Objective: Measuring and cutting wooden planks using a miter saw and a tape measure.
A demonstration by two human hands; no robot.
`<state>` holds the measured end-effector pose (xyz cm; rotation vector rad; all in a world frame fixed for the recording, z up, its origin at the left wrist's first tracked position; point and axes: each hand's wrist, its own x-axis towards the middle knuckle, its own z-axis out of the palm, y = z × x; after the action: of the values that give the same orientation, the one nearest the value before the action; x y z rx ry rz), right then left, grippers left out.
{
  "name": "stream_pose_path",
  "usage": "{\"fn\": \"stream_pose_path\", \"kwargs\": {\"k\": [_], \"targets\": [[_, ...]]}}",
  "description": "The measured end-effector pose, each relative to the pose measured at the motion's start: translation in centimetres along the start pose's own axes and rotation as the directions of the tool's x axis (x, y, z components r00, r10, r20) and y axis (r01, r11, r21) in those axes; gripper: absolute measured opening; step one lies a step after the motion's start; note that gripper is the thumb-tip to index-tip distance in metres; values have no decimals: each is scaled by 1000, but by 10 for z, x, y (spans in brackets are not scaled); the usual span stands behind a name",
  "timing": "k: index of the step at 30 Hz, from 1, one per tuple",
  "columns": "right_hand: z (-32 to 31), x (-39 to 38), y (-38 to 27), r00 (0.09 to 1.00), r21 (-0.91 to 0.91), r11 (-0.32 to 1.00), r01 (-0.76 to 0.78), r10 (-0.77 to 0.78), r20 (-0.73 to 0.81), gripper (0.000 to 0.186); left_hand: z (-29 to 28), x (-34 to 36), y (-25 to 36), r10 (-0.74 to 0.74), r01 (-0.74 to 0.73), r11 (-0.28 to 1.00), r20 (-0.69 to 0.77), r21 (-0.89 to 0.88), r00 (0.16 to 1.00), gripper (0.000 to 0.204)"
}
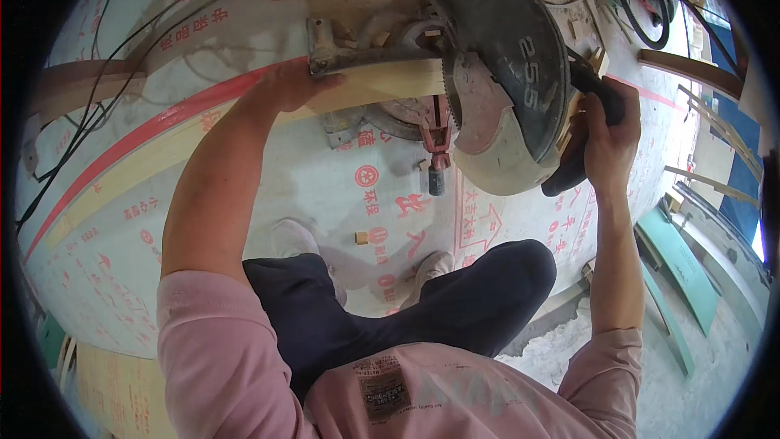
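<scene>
A black and grey mitre saw [508, 57] stands on the floor in front of me. My right hand [611, 142] is closed around its black handle [575, 146], at the right of the blade guard. A pale wooden board [390, 80] lies along the metal fence [322, 45], its right end right beside the toothed blade [449, 89]. My left hand [299, 85] presses on the board near the fence's left end, its fingers partly hidden behind the wood. Below the board, a red clamp-like part with a dark knob [437, 179] sticks out towards me.
Printed white sheeting [244, 219] covers the floor. A small wood offcut [361, 237] lies by my shoes. Black cables [93, 114] run at the left, and a hose [650, 24] coils at the far right. Green boards [678, 268] and wood strips lie at the right.
</scene>
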<state>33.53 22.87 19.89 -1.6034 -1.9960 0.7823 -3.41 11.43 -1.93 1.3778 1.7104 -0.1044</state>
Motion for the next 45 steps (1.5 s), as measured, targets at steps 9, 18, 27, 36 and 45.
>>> {"fn": "stream_pose_path", "kwargs": {"k": [9,18,27,36,45], "targets": [[-2,-2,11,999,-47,998,31,-31,11,24,2,1,1,7,-6,1000,12,-20,1000,77],[0,-9,14,999,-24,999,36,-35,16,23,-2,1,1,11,-11,1000,41,6,999,75],[7,-18,17,1000,-19,1000,1,-2,-26,25,4,4,-7,15,-15,999,4,-42,1000,84],[3,-16,16,1000,-43,999,-1,0,-21,25,-3,-2,8,-18,18,1000,12,17,1000,70],[3,-14,15,1000,-26,999,22,-22,0,25,12,8,-10,47,-51,995,-51,-81,998,77]]}}
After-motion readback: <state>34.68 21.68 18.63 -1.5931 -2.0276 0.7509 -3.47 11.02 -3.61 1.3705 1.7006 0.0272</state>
